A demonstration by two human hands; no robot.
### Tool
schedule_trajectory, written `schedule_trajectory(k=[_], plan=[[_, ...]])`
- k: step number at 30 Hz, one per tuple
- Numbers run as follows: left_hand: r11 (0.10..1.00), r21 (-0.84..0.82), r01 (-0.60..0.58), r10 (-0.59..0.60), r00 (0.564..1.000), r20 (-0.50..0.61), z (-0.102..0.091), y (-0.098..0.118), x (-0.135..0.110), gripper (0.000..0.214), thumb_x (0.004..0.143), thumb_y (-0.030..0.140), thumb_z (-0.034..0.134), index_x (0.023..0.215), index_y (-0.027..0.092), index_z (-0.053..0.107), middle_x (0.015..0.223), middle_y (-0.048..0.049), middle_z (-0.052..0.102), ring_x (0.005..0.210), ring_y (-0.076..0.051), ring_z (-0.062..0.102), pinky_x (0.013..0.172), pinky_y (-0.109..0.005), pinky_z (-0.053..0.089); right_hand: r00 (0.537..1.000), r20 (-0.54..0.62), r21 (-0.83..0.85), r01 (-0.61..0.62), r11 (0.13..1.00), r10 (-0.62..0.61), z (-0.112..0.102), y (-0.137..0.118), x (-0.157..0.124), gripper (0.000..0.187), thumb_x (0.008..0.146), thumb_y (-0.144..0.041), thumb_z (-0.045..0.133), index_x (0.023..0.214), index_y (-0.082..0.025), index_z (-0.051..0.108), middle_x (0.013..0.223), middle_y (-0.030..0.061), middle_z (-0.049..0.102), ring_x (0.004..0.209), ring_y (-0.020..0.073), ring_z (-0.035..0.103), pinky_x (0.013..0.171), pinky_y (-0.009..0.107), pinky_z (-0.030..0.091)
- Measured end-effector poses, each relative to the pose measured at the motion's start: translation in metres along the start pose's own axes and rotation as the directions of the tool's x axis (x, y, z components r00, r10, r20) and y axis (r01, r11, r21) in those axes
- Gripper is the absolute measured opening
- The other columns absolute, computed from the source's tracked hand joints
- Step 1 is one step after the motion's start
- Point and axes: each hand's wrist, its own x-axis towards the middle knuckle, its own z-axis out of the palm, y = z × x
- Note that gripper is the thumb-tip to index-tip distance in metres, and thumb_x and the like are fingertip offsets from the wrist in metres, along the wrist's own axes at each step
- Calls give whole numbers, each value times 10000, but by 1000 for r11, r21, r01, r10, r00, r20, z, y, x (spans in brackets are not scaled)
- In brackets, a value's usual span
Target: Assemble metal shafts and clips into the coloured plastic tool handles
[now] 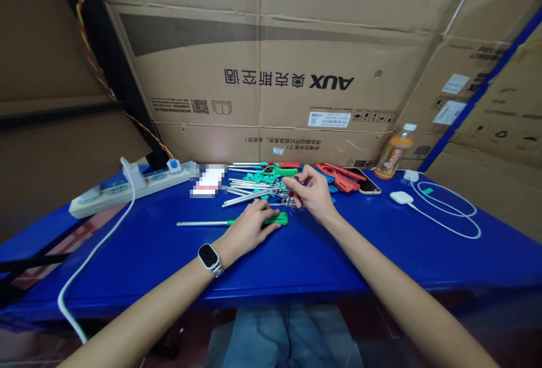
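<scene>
A long-nosed lighter (277,219) with a green handle lies on the blue table, its metal tube pointing left. My left hand (249,225), wearing a watch, is closed over the handle and holds it against the tabletop. My right hand (315,193) pinches a small screwdriver (291,192) with a dark red grip; its thin shaft points down toward the handle's right end. Whether the tip touches the handle, I cannot tell. Just behind both hands is a pile of metal lighter tubes (243,184) and green pieces (258,177). Red handle shells (341,179) lie right of the pile.
At the left stands a white power strip (158,179) with a cable running off the front edge. A phone (367,185), an orange drink bottle (394,152) and a white charger (400,197) with looped cable are at the right. Cardboard (271,46) walls the back.
</scene>
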Motion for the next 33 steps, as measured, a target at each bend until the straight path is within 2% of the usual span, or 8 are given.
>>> schedule_trajectory(k=[8,12,15,19,23,27,30,33], plan=[[975,218,-39,23,997,74,-22,-5,-4,396,937,429,565,1242,177,598,1130,-115,591,1111,-307,525,959,-474,443,996,92,-168,25,985,-10,-8,4,-4,329,816,-468,668,987,-201,582,826,22,674,486,90,560,412,214,417],[969,238,-73,35,987,160,-30,-13,-6,351,977,434,490,1161,168,624,1087,-113,599,1035,-287,556,886,-442,465,999,-20,-210,33,977,-38,-17,1,0,330,831,-480,639,1002,-205,573,727,-9,651,425,88,508,398,220,378],[973,197,-119,97,988,119,-36,-15,-7,347,993,398,465,1233,180,588,1115,-113,578,1006,-260,561,887,-413,466,995,46,-385,-66,921,91,-22,5,-3,287,803,-448,666,908,-192,590,579,-42,597,383,90,451,403,222,344],[970,182,-162,150,986,78,-44,-16,-8,355,993,367,466,1292,199,558,1117,-111,549,973,-243,558,868,-391,472,911,203,-631,-158,759,358,-18,18,-14,98,794,-254,642,835,-170,612,550,-34,616,410,97,481,463,222,359],[960,187,-207,192,977,95,-49,-21,-8,347,980,345,503,1291,208,570,1114,-106,556,1010,-247,548,872,-384,456,892,259,-727,-72,682,370,-11,25,-17,141,771,-136,591,890,-151,666,599,-25,636,500,104,537,526,217,371],[944,238,-229,209,972,106,-53,-24,-5,356,977,334,524,1321,257,572,1117,-93,565,1024,-248,548,868,-390,432,900,312,-721,17,693,303,-12,22,-12,220,757,-121,600,951,-148,702,790,14,704,619,113,576,604,229,405],[924,271,-269,245,962,118,-56,-20,0,358,976,328,530,1330,286,572,1109,-80,578,1034,-248,542,882,-392,417,923,283,-658,-10,753,259,-10,13,-13,186,861,-224,552,959,-151,691,757,12,682,554,103,534,565,232,395],[909,275,-313,287,949,131,-61,-13,8,288,979,327,524,1244,285,628,1135,-73,588,1051,-249,533,907,-394,410,875,398,-553,-10,833,275,-5,4,-14,338,934,-452,496,874,-160,657,671,6,645,494,98,490,498,222,364]])
